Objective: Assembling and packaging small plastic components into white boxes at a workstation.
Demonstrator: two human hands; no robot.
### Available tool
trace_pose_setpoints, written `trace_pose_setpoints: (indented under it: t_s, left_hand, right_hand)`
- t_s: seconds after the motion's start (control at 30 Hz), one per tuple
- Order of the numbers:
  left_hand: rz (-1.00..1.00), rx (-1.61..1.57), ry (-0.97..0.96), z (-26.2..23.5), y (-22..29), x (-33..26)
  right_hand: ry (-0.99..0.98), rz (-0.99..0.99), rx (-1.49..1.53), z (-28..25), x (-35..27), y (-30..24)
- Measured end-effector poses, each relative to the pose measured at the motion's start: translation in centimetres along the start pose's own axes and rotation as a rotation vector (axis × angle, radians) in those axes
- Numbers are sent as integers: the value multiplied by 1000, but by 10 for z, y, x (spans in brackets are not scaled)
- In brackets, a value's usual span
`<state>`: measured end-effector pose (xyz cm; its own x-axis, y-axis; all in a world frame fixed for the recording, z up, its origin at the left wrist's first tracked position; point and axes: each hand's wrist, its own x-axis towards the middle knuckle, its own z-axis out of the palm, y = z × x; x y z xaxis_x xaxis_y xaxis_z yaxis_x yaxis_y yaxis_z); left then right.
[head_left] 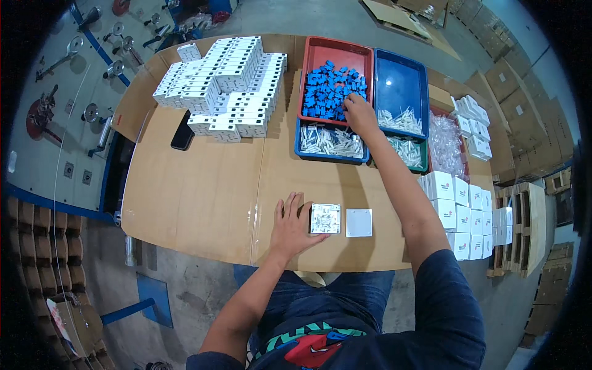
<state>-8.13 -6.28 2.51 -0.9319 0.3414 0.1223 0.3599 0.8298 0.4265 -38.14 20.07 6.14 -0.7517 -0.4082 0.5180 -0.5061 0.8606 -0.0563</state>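
Head view, seated person at a cardboard-covered table (203, 197). Left hand (291, 225) lies flat and released, fingers spread, fingertips touching the left edge of a square white switch module (325, 218) that sits face-down near the table's front edge; it grasps nothing. Just beside the module, apart from it, lies a plain white cover plate (359, 222). Right hand (359, 115) is stretched out to the red tray (308, 68), fingers curled down among the small blue parts (330, 92); whether it has pinched one, I cannot tell. Risk, as I judge it: the extended forearm passes over the blue tray (401, 80) and the lower trays of pale clips (330, 140), so a careless pull-back could sweep clips out; the module, only lightly touched, could slide. Count: one module, one plate, one red tray, three other trays in part visible. Blue parts and stacked white boxes (225, 80) too many to count.
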Motion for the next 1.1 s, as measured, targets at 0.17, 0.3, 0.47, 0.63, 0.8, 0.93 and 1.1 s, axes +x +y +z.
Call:
trace_pose_setpoints:
  t_s: [0.17, 0.3, 0.47, 0.63, 0.8, 0.93, 1.1]
  left_hand:
    - [15, -24, 57, 1, 1, -2]
    - [10, 1, 18, 2, -2, -2]
    - [-4, 3, 16, 0, 0, -2]
    - [23, 2, 57, 0, 5, 1]
    - [2, 11, 31, 4, 4, -1]
    - [6, 7, 60, 5, 4, -5]
    - [21, 45, 68, 9, 0, -4]
  right_hand:
    - [156, 62, 155, -16, -15, -20]
    - [170, 699, 1119, -41, -47, -62]
    - [276, 861, 1940, -82, -102, -121]
    - [374, 941, 2191, -97, -142, -150]
    - [403, 1040, 2380, -97, -164, -161]
    - [344, 1010, 2409, -102, -171, -167]
    - [286, 997, 2198, -105, -182, -177]
